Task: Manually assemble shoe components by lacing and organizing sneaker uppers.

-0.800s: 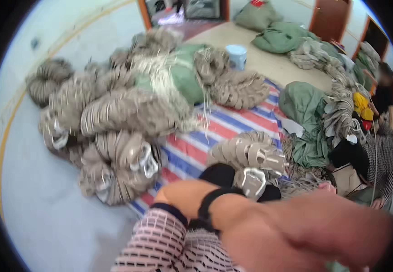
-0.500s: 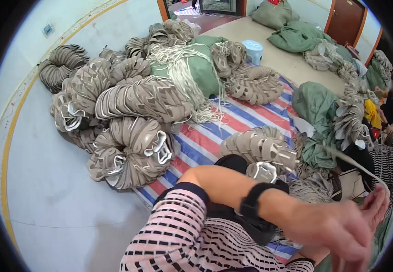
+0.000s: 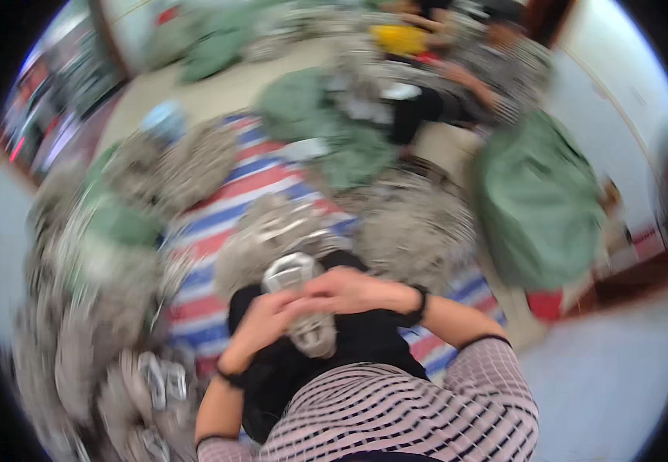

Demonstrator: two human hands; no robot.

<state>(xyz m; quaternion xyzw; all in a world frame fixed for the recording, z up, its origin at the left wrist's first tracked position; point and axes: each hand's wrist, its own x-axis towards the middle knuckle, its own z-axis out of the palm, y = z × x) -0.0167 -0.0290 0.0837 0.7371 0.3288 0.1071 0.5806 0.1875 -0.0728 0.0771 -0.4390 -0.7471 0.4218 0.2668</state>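
A taupe shoe upper (image 3: pixel 313 336) lies across my black-clad lap, at the near end of a fanned bundle of shoe uppers (image 3: pixel 272 231) with a white-lined opening (image 3: pixel 292 268). My left hand (image 3: pixel 271 314) comes in from the left, its fingers closed at the upper. From the right my right hand (image 3: pixel 349 291) meets it, fingers bent over the same spot and touching the left fingertips. Both hands cover the middle of the piece. Blur hides whether a cord is between the fingers.
A striped tarp (image 3: pixel 203 242) lies under the bundles. More upper bundles (image 3: pixel 80 346) are heaped at left, and a loose pale pile (image 3: pixel 419 227) sits ahead right. A large green sack (image 3: pixel 534 200) stands at right. A co-worker (image 3: pixel 488 73) sits at the far side.
My view has swung to the right. My hands, which were stretched out right with a pale cord, are now together over the shoe upper on my lap.
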